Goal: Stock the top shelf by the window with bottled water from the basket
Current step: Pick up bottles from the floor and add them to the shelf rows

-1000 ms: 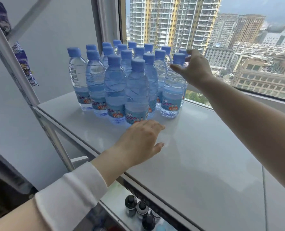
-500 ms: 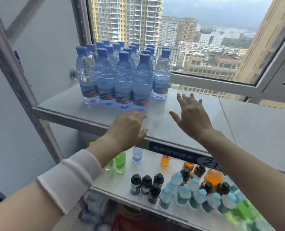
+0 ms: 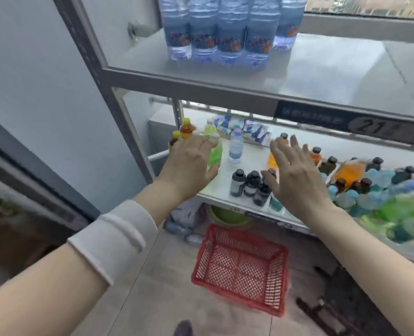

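We hold both hands out in front of the shelving unit, well apart, neither one touching anything. Our left hand is flat with the fingers straight and close together, palm down, and a white sleeve is pushed up that forearm. Our right hand is spread wide with the fingers fanned, also palm down. Both sit at the level of the middle shelf, below the front edge of the top shelf.

The water bottles stand upright on the top shelf in a tight cluster towards its left end, labels facing us and their tops cut off by the frame. The window runs behind them. A dark label strip marked 21 is fixed to that shelf's front edge, on the right.

The red plastic basket sits on the floor below and between our hands, and its lattice bottom shows through.

On the middle shelf a green drink bottle stands just behind our left hand. A small clear water bottle is beside it, and a group of dark-capped little bottles stands between our hands. Further right are orange bottles and then a blurred heap of blue and green, probably more bottles, though we cannot be sure.

A green basin sits under that shelf, behind the basket.
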Action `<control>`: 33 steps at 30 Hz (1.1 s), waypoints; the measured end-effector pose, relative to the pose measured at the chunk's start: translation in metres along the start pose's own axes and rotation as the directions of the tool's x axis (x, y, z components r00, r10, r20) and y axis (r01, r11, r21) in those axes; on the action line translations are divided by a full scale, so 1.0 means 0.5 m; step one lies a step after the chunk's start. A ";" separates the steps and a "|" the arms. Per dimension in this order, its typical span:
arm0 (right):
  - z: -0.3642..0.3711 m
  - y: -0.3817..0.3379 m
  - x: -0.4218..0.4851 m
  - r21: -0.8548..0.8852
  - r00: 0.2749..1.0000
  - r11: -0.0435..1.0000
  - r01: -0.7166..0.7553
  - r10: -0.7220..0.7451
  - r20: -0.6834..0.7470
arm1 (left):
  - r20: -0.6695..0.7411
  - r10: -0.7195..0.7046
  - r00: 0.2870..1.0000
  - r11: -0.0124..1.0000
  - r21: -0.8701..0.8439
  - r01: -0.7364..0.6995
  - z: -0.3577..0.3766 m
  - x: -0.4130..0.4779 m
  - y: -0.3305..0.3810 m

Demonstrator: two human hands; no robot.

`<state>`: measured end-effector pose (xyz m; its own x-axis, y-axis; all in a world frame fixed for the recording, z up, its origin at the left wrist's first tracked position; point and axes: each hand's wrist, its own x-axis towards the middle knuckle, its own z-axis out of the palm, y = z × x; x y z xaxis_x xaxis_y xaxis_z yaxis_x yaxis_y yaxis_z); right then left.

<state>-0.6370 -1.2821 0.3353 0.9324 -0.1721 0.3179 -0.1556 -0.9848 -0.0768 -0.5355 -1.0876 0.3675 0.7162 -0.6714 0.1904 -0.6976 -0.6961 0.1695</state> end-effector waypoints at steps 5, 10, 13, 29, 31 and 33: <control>0.075 -0.180 -0.070 0.063 0.997 0.996 -0.058 0.055 0.053 | 0.074 -0.029 0.997 0.998 -0.062 0.034 0.017 -0.124 -0.136; 0.193 -0.371 -0.119 0.061 0.989 0.995 -0.075 0.066 0.130 | 0.124 -0.083 0.989 0.989 -0.114 0.097 0.054 -0.252 -0.329; 0.270 -0.463 -0.138 0.037 0.973 0.996 -0.080 0.070 0.221 | 0.203 -0.136 0.970 0.980 -0.118 0.162 0.094 -0.310 -0.430; 0.690 -0.502 -0.156 -0.027 0.694 0.983 -0.179 0.146 0.705 | 0.653 -0.192 0.732 0.964 -0.016 0.267 0.494 -0.320 -0.661; 0.777 -0.494 -0.152 -0.034 0.666 0.984 -0.176 0.144 0.732 | 0.685 -0.200 0.701 0.959 -0.009 0.283 0.577 -0.308 -0.684; 0.858 -0.487 -0.148 -0.036 0.636 0.980 -0.197 0.155 0.756 | 0.712 -0.195 0.675 0.956 -0.016 0.294 0.662 -0.296 -0.701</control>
<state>-0.5280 -1.0203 -0.0750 0.8156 -0.2458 -0.5238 -0.3477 -0.9318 -0.1043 -0.3908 -0.8284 -0.0402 0.6327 -0.4980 -0.5930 -0.4565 -0.8585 0.2339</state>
